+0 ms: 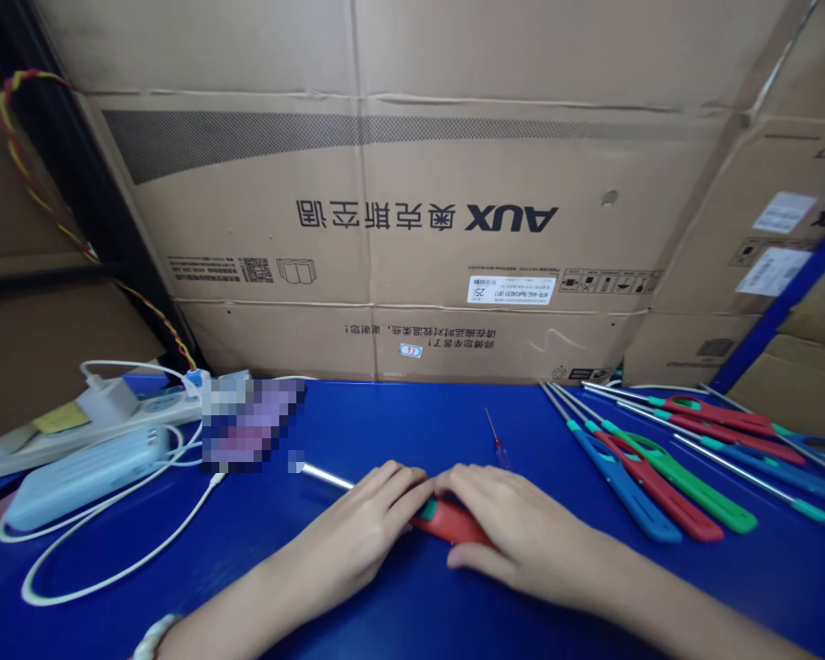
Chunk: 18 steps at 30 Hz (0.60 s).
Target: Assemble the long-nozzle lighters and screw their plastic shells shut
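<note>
A red long-nozzle lighter (454,522) lies across both my hands just above or on the blue table, its metal tube (326,474) pointing left. My left hand (378,513) is closed around the front part, near the green collar. My right hand (509,522) grips the red handle, with the thumb below and the fingers over the top. The fingertips of the two hands meet over the lighter, hiding its trigger area. Beyond my right hand lies a small screwdriver (500,449) with a thin shaft and a clear reddish handle.
Several blue, red and green long-nozzle lighters (680,477) lie at the right. On the left are a power strip (158,403), a light-blue power bank (89,477), white cables (130,577) and a blurred phone-like object (261,426). A cardboard wall (412,330) stands along the back.
</note>
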{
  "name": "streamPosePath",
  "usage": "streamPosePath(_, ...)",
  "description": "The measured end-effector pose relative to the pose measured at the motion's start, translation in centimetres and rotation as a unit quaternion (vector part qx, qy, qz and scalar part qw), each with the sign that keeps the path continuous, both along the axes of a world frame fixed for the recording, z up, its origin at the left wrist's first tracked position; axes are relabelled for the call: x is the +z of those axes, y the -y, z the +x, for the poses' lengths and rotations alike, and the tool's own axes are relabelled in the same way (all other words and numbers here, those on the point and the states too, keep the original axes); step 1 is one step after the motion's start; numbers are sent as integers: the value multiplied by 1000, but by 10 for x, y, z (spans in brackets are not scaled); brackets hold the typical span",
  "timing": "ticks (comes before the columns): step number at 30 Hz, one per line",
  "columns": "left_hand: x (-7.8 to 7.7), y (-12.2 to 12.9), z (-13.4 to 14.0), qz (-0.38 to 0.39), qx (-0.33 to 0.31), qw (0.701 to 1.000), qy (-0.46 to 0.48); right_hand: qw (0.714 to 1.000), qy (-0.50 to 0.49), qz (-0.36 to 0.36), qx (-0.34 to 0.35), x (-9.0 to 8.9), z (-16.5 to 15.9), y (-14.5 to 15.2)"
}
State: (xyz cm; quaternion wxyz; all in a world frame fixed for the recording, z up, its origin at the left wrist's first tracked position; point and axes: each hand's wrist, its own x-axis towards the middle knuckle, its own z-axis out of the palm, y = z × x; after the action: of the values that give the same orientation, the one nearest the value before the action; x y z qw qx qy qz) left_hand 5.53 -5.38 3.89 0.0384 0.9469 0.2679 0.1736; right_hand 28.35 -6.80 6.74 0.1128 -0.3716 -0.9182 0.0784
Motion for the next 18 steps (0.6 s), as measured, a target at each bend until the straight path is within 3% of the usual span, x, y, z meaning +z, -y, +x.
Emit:
streamPosePath(4,0,5,2,36,-22,998,48,999,20,-1,-29,-2,-12,11)
streamPosePath(9,7,6,0,99,-20,988,116,998,-3,-11,-65,4,-3,9)
streamPosePath(13,15,6,-3,98,-8,989,114,987,50,4,-151,19,14,0)
streamPosePath(18,18,7,-2,86,-27,991,99,936,166,43,-308,40,46,-21)
